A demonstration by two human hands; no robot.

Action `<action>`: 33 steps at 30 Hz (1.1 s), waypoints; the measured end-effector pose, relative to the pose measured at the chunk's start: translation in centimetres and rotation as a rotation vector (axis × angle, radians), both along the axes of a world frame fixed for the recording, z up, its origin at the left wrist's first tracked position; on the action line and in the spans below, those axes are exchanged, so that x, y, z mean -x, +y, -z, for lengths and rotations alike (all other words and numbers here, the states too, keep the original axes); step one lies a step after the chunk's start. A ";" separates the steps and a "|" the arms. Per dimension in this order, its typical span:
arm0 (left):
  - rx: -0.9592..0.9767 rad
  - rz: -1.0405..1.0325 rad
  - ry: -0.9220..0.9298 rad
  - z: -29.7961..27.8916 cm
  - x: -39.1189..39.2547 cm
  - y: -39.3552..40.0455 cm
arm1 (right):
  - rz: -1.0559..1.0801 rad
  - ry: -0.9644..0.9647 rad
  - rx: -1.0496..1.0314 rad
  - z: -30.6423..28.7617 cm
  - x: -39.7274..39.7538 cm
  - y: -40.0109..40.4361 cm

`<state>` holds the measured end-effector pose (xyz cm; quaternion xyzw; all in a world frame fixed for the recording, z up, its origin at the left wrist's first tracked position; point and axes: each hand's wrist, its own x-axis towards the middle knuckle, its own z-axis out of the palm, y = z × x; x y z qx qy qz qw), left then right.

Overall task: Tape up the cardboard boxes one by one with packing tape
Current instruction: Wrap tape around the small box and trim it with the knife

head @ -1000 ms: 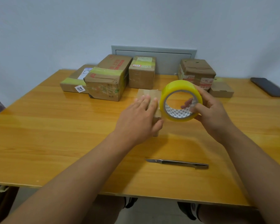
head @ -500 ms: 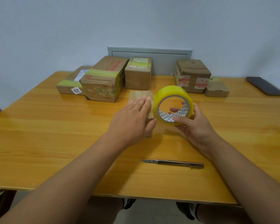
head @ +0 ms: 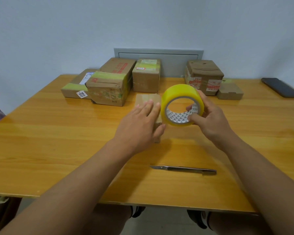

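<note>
Now the left hand (head: pixel 139 128) is lying flat on a small box (head: pixel 147 100) in the middle of the counter (head: pixel 41 141). Its fingers (head: pixel 149 107) are straight and close together, pressing on the top of the box, and the thumb is touching the near right edge. Only the far part of the box top and a bit of its near corner are showing; the hand is covering the rest.

Just beside it, the right hand (head: pixel 210 121) is holding a tape roll (head: pixel 180 100) of yellow colour. The roll is standing on its edge above the counter, with its hole facing the camera. The thumb is going inside the core and the other fingers are curling round the outside, so the roll is pinched between them. The left side of the roll is just beside the left fingertips and the right edge of the box; I cannot tell if it is touching them.

A knife (head: pixel 183 170) is lying on the counter near the front edge, well apart from both hands. Five more boxes (head: pixel 109 87) are standing at the back by the wall. A phone (head: pixel 281 87) is lying at the far right.
</note>
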<state>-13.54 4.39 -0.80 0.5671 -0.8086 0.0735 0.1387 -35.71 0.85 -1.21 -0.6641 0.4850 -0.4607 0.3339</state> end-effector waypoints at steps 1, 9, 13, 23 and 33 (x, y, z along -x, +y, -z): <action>-0.004 -0.006 -0.015 0.0 0.0 0.0 | 0.011 0.009 0.005 0.1 -0.1 0.0; -0.052 -0.055 -0.105 -0.6 0.3 0.2 | 0.071 0.003 0.025 1.0 -0.8 0.4; -0.045 -0.091 -0.122 -0.5 0.9 -0.1 | 0.085 0.001 0.032 1.3 -1.0 0.7; 0.039 -0.080 0.165 0.3 0.4 0.4 | 0.002 0.002 0.045 -1.5 -1.6 1.8; -0.135 0.072 0.823 1.6 -1.9 0.4 | -0.175 -0.218 0.004 -2.0 -5.4 3.3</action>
